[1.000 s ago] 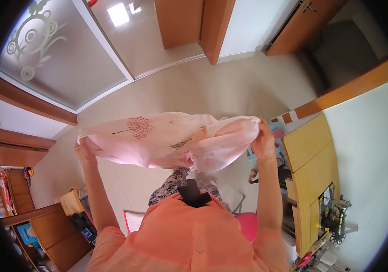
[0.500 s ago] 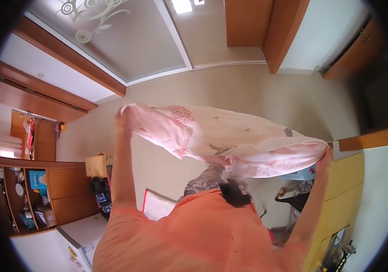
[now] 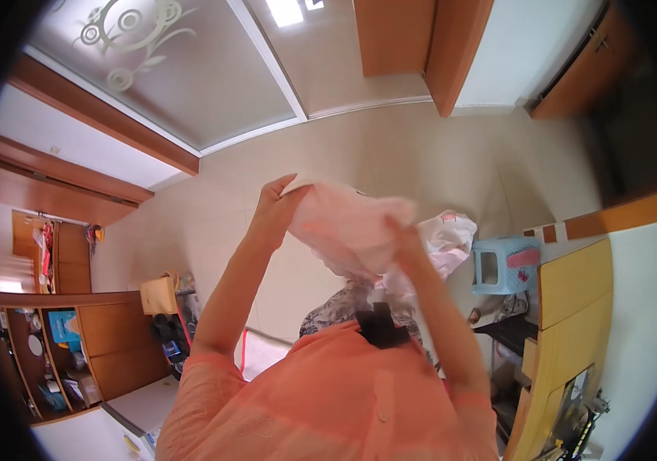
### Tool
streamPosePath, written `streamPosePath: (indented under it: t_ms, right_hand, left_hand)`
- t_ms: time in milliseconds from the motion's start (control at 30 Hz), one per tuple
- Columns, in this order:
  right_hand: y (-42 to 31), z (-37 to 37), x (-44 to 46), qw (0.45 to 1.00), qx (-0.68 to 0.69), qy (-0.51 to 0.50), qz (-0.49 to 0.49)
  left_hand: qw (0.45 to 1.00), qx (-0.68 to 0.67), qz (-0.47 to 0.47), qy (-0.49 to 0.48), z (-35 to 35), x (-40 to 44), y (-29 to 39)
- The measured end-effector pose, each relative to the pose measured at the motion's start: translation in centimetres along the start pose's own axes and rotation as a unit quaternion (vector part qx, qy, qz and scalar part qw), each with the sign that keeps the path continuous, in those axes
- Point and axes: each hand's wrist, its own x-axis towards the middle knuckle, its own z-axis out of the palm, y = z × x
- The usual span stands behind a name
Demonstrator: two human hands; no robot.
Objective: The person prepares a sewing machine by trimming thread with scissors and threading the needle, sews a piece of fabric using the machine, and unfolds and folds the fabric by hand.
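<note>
A thin pale pink printed cloth point(image 3: 348, 223) hangs bunched in front of my body. My left hand point(image 3: 275, 198) pinches its upper left corner. The cloth spans from there to my right hand point(image 3: 403, 237), which is closed on it farther along and smeared by motion. To the right of my right hand, a loose end of the cloth droops in folds. Part of the cloth hides behind my right hand and forearm.
A light blue plastic stool point(image 3: 501, 265) stands at the right, beside a yellow wooden cabinet point(image 3: 574, 292). At the left are open shelves point(image 3: 44, 361) and a tan box point(image 3: 159, 296). A frosted glass sliding door point(image 3: 213, 84) is ahead, beyond the tiled floor.
My hands have come from wide apart to close together, the right one moving far inward. The stretched cloth is now gathered, one end hanging at the right, and the stool shows more fully.
</note>
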Motion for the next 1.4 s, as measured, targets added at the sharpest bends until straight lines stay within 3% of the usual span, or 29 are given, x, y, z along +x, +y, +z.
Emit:
streamPosePath:
  t_ms: [33, 67, 100, 133, 200, 267, 333, 400, 433, 533, 567, 633, 800, 867, 967, 1200, 1333, 1400]
  right_hand:
    - [-4.7, -2.0, -1.3, 0.996, -0.011, 0.088, -0.017]
    - [-7.2, -5.2, -0.5, 0.979, -0.121, 0.161, 0.026]
    - [-12.3, -6.7, -2.7, 0.970, -0.112, 0.205, -0.065]
    - [-16.8, -6.8, -4.6, 0.972, 0.003, 0.189, -0.138]
    - [-21.2, -8.9, -5.0, 0.967, 0.005, 0.057, -0.247]
    - [-25.1, -9.2, -6.2, 0.932, -0.122, 0.089, -0.329]
    - [-28.6, -9.6, -7.7, 0.912, -0.153, 0.084, -0.370]
    - [-32.4, -10.9, -9.7, 0.872, -0.174, 0.157, -0.429]
    - [-33.6, -10.6, -10.9, 0.853, -0.168, 0.214, -0.446]
    - [-38.0, -17.9, -12.4, 0.835, -0.196, 0.220, -0.466]
    - [-39.2, -18.7, -13.5, 0.810, -0.209, 0.277, -0.473]
    - [-42.7, -24.4, -15.0, 0.801, -0.221, 0.296, -0.470]
    - [-53.8, -43.6, -21.9, 0.827, -0.141, 0.339, -0.426]
    - [-51.3, -35.4, -23.2, 0.804, -0.161, 0.380, -0.429]
    - [-48.9, -29.8, -23.9, 0.787, -0.128, 0.419, -0.434]
    - [-47.5, -30.8, -25.1, 0.784, -0.156, 0.403, -0.446]
    - [-46.1, -29.2, -24.6, 0.782, -0.152, 0.414, -0.441]
    - [-46.3, -32.2, -24.8, 0.792, -0.139, 0.393, -0.446]
  left_hand:
    - [1.000, 0.011, 0.013, -0.007, -0.5, 0.8, -0.3]
    - [0.999, 0.020, 0.025, -0.014, -0.9, 1.4, -0.7]
    - [0.996, 0.085, 0.017, -0.030, -0.9, 1.9, -1.1]
    - [0.988, 0.147, 0.011, -0.046, -0.5, 2.6, -1.5]
    - [0.968, 0.234, 0.006, -0.092, 0.5, 3.8, -2.4]
    - [0.947, 0.283, 0.010, -0.152, 2.0, 5.0, -3.5]
    - [0.965, 0.212, 0.045, -0.145, 3.4, 6.3, -6.2]
    - [0.976, 0.166, 0.057, -0.130, 4.3, 7.2, -10.0]
    - [0.977, 0.164, 0.055, -0.126, 4.5, 7.6, -11.7]
    - [0.977, 0.163, 0.036, -0.132, 5.6, 7.8, -14.9]
    - [0.977, 0.161, 0.027, -0.138, 5.9, 7.5, -15.8]
    - [0.967, 0.199, 0.034, -0.154, 6.7, 6.5, -17.4]
    - [0.974, 0.165, 0.117, -0.105, 9.4, 3.7, -25.7]
    - [0.980, 0.137, 0.130, -0.064, 9.9, 2.1, -26.7]
    - [0.985, 0.106, 0.132, -0.047, 10.5, 0.0, -26.4]
    - [0.978, 0.116, 0.173, -0.008, 10.7, -2.1, -26.3]
    - [0.962, 0.119, 0.243, -0.032, 10.1, -2.3, -25.9]
    - [0.948, 0.124, 0.292, -0.030, 10.0, -2.5, -25.1]
